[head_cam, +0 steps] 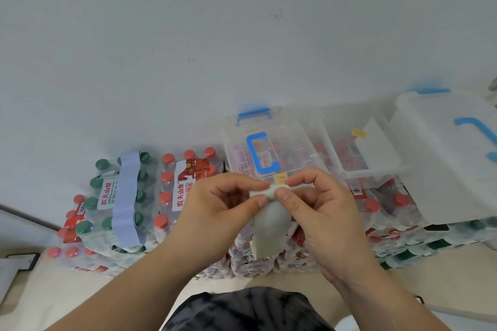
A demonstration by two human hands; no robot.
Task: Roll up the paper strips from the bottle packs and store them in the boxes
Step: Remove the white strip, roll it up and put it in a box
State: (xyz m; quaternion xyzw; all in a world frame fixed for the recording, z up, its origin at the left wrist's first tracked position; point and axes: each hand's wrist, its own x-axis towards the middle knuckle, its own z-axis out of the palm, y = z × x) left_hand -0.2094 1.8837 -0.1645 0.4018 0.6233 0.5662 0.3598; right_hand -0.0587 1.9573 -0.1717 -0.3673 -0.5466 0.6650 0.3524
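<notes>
A pale grey-white paper strip (270, 226) hangs down between my hands, its top end curled into a small roll. My left hand (215, 212) pinches that rolled end between thumb and forefinger. My right hand (320, 209) pinches it from the other side. Both hands are held above the shrink-wrapped bottle packs (172, 196). A lilac-blue strip (126, 196) lies across the pack of green-capped bottles at the left. Just behind my hands stands a clear box with a blue handle (262, 154), its lid closed.
An open clear box (357, 148) sits to the right, and its lid with blue handles (451, 153) lies further right on the packs. Packs of red-capped bottles (382, 212) cover the floor against the white wall. A dark object (22, 260) lies at the left edge.
</notes>
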